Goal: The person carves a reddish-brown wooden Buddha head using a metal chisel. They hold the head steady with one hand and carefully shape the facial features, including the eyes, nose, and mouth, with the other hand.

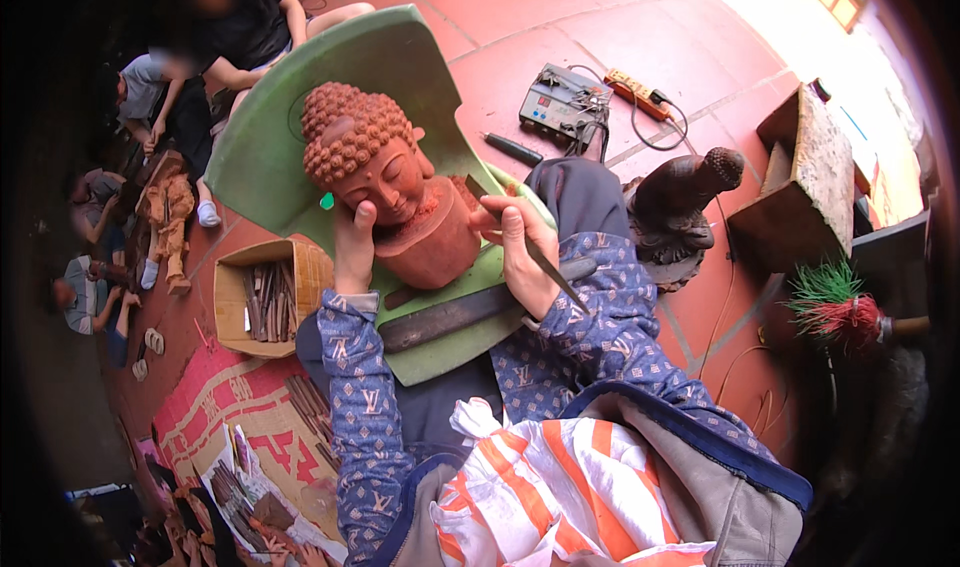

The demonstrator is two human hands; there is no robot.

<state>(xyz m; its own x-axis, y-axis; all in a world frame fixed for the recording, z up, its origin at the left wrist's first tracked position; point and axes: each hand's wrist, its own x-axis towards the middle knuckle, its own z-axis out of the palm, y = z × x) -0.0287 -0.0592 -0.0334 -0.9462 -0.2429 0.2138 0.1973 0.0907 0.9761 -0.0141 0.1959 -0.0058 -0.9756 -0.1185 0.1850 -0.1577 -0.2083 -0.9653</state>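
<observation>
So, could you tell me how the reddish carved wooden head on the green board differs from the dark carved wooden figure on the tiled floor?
The reddish carved wooden head is pale red-brown; the dark carved wooden figure is nearly black. The head lies tilted on the green board, the left hand at its cheek and the right hand holding a thin chisel; the figure stands alone, untouched. Both have bumpy carved tops.

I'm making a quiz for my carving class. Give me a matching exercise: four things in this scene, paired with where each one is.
1. left hand
2. right hand
3. cardboard box
4. dark wooden figure

a. on the floor, full of chisels
b. against the carved head's cheek
c. holding a thin carving tool
d. standing on the red tiles, at right

Pairs: 1-b, 2-c, 3-a, 4-d
</observation>
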